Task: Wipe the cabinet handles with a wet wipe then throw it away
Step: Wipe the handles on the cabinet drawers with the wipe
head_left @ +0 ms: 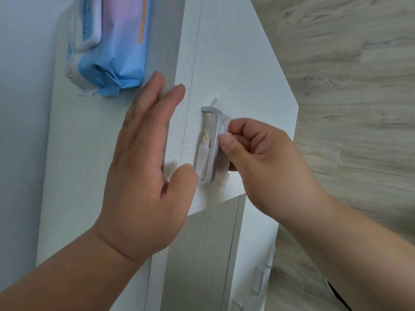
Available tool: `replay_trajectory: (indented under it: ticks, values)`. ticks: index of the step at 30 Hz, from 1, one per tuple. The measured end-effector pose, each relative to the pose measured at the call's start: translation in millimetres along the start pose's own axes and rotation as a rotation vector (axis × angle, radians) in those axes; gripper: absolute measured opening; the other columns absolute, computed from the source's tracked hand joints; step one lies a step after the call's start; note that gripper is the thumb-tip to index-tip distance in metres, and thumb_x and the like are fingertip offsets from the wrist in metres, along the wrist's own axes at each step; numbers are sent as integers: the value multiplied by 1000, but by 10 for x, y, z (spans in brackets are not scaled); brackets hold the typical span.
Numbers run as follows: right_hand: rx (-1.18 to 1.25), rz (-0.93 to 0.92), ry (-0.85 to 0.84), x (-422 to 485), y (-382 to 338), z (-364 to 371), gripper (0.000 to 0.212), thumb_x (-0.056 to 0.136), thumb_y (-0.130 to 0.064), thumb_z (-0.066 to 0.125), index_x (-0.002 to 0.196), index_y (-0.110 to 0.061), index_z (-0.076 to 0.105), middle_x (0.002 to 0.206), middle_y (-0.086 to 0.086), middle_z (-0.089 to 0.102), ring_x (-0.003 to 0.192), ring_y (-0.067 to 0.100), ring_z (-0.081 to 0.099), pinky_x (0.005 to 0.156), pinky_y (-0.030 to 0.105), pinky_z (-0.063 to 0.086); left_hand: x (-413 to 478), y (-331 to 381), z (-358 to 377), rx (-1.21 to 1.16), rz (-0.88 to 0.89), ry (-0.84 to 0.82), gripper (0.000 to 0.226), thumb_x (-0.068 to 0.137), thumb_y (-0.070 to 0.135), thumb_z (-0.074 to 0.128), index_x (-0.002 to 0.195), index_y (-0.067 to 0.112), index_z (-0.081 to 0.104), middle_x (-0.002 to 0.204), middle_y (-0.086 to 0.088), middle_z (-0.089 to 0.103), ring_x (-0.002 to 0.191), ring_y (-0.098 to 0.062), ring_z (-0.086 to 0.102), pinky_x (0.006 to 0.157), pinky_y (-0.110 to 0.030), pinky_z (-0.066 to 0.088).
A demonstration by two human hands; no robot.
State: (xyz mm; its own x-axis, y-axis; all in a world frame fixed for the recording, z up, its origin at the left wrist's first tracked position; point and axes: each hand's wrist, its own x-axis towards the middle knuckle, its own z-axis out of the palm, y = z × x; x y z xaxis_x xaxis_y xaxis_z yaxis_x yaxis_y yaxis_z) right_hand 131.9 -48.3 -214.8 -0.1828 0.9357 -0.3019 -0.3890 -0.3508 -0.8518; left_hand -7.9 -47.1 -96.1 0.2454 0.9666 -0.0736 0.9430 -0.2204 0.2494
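Pinching wipe (221, 163), wrapped round handle (215, 140) — pack (119, 46) atop cabinet (74, 153)

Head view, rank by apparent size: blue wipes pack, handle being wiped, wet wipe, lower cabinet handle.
1. blue wipes pack, even though it is cut off at the top.
2. handle being wiped and wet wipe: unranked, since the wipe is bunched and partly hidden.
3. lower cabinet handle: looks smallest, but it is farther away.

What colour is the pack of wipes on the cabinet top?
The pack is light blue; head view.
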Motion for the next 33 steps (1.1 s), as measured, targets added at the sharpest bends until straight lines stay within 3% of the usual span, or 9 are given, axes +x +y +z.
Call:
replay_trajectory:
  ticks: [4, 9, 14, 17, 22, 24, 26, 29, 33]
  values:
    - [396, 193, -3, 160, 0, 4, 21, 98, -23, 66, 81, -29, 77, 84, 10, 68, 80, 33, 55, 90, 45, 55, 1, -1, -2, -2, -5, 5, 77, 85, 16, 46, 160, 17, 33, 173, 1, 19, 160, -10, 16, 129, -36, 20]
    - [757, 370, -121, 269, -68, 18, 21, 104, -16, 56, 96, -11, 75, 97, 7, 75, 86, 20, 69, 86, 35, 61, 3, 6, -2, -4, -12, 6, 77, 84, 18, 44, 160, 13, 35, 173, -2, 20, 160, -12, 16, 129, -33, 18]
    - [574, 312, -70, 77, 30, 24, 30, 102, -18, 62, 77, -22, 77, 82, 5, 66, 75, 19, 58, 90, 46, 59, 2, 1, -1, -15, -10, 0, 77, 84, 18, 44, 160, 12, 35, 173, -1, 19, 160, -12, 15, 129, -33, 19]
    - [345, 208, 33, 34, 5, 12, 23, 99, -23, 69, 77, -26, 76, 68, 1, 56, 61, 16, 49, 75, 40, 51, 7, 11, -6, -7, -7, 9, 76, 84, 20, 44, 159, 11, 36, 172, -1, 20, 160, -12, 17, 129, -30, 19]
    - [301, 165, 122, 105, -98, 47, 14, 98, -25, 71, 86, -20, 76, 68, 7, 51, 64, 23, 47, 71, 58, 57, 5, 13, 7, 0, -9, 7, 76, 84, 20, 45, 159, 12, 37, 172, -2, 21, 159, -11, 18, 128, -30, 19]
    - [328, 172, 121, 63, -68, 76, 21, 99, -24, 71, 78, -24, 74, 63, 2, 47, 57, 17, 43, 57, 44, 50, 3, 11, 4, 4, -4, 8, 76, 84, 20, 45, 159, 12, 37, 172, -3, 21, 159, -12, 18, 128, -28, 18]
    - [358, 192, 91, -27, -8, 110, 26, 98, -25, 72, 72, -28, 72, 61, 0, 48, 57, 17, 43, 61, 36, 46, 4, 10, -1, 8, -1, 12, 76, 84, 20, 45, 159, 11, 37, 172, -3, 21, 159, -13, 18, 127, -26, 18]
    - [447, 243, 43, -104, 48, 160, 16, 88, -33, 74, 74, -28, 70, 67, 7, 50, 68, 27, 44, 75, 47, 44, 9, 9, -7, 10, 7, 18, 75, 84, 18, 45, 158, 12, 37, 172, -4, 22, 159, -14, 19, 127, -25, 18]
    - [501, 239, 68, 95, -33, 144, 14, 84, -30, 70, 72, -25, 73, 87, 14, 58, 82, 30, 48, 79, 48, 43, 12, 11, -4, 16, -7, 9, 75, 84, 21, 46, 158, 13, 37, 172, -2, 21, 159, -13, 18, 128, -28, 18]
